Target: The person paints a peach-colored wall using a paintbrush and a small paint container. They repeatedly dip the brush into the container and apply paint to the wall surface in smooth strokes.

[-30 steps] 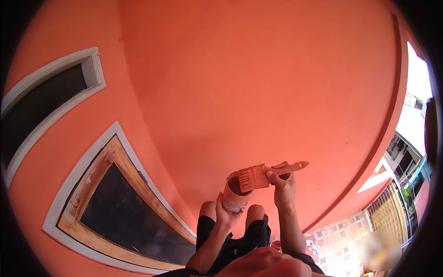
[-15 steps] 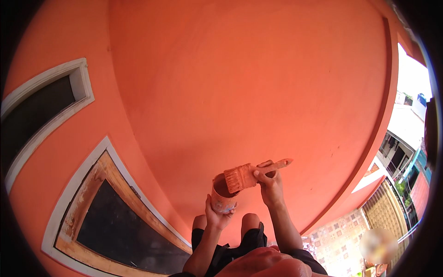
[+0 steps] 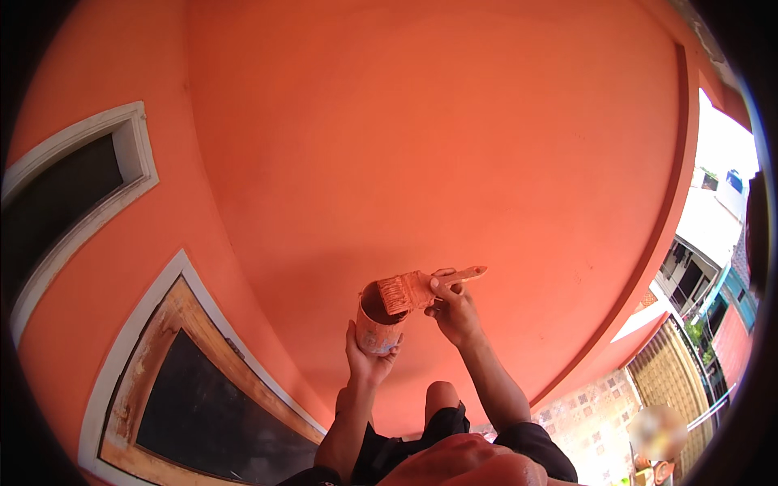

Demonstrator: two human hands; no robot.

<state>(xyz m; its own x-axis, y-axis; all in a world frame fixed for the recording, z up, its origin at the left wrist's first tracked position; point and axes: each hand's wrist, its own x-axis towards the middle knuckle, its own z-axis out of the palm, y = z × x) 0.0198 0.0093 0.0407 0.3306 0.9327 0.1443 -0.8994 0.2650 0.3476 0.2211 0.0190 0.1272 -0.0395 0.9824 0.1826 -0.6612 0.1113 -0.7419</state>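
My left hand [image 3: 366, 356] is wrapped round a paint-smeared can [image 3: 377, 336], its open mouth showing a dark inside with orange paint on the rim. My right hand [image 3: 454, 312] grips a wide brush [image 3: 409, 292] coated in orange paint, its handle pointing right. The bristles lie at the can's mouth, over its right side. Behind both hands is a broad orange painted surface [image 3: 429, 146].
A white-framed window [image 3: 134, 146] is at the upper left, above a larger wood-framed dark pane [image 3: 198, 397]. An orange raised edge curves along the right. Beyond it are a patterned tiled surface [image 3: 587, 413], a tan gate [image 3: 664, 360] and neighbouring buildings [image 3: 705, 227].
Both hands, with the can and brush, have moved up and leftward in the picture. The brush stays at the can's mouth, and the surrounding view has shifted slightly.
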